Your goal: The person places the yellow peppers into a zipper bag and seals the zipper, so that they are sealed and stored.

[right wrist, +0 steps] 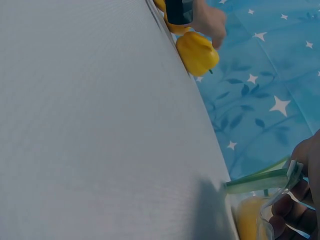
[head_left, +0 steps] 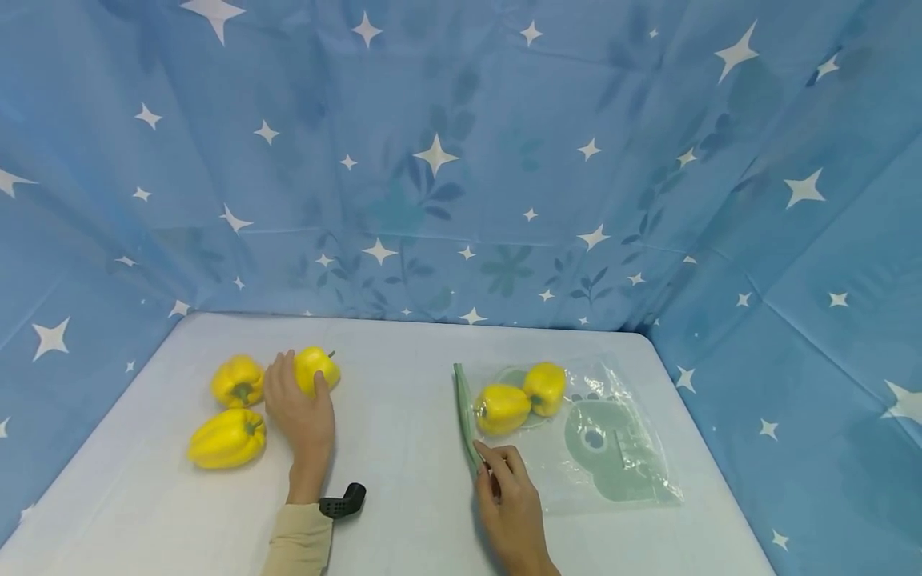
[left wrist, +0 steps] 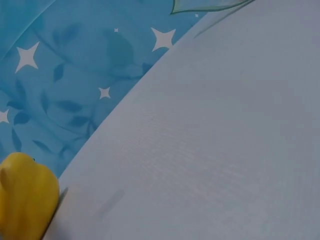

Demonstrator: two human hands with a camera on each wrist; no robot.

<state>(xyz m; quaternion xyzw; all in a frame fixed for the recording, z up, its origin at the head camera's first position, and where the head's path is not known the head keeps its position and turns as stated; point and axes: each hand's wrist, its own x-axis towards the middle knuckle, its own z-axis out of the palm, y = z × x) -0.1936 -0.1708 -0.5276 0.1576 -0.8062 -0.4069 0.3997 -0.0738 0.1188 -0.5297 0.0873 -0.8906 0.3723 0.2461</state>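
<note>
My left hand [head_left: 298,408] is at a yellow bell pepper [head_left: 314,370], which sits between its thumb and fingers with the stem pointing right. In the left wrist view that pepper [left wrist: 27,197] fills the lower left corner. Two more yellow bell peppers, one blocky [head_left: 238,381] and one longer [head_left: 227,439], lie to the left of this hand. My right hand [head_left: 510,504] pinches the green opening edge [head_left: 464,408] of a clear plastic zip bag [head_left: 555,488], holding it up from the table. Inside the bag are two yellow bell peppers, [head_left: 503,409] and another [head_left: 545,388].
A white-covered table [head_left: 403,448] lies under everything. Blue star-patterned curtain [head_left: 432,200] rises behind the table and along both sides. On the bag is a pale green printed figure [head_left: 605,456]. A black band with a camera [head_left: 344,502] sits on the left wrist.
</note>
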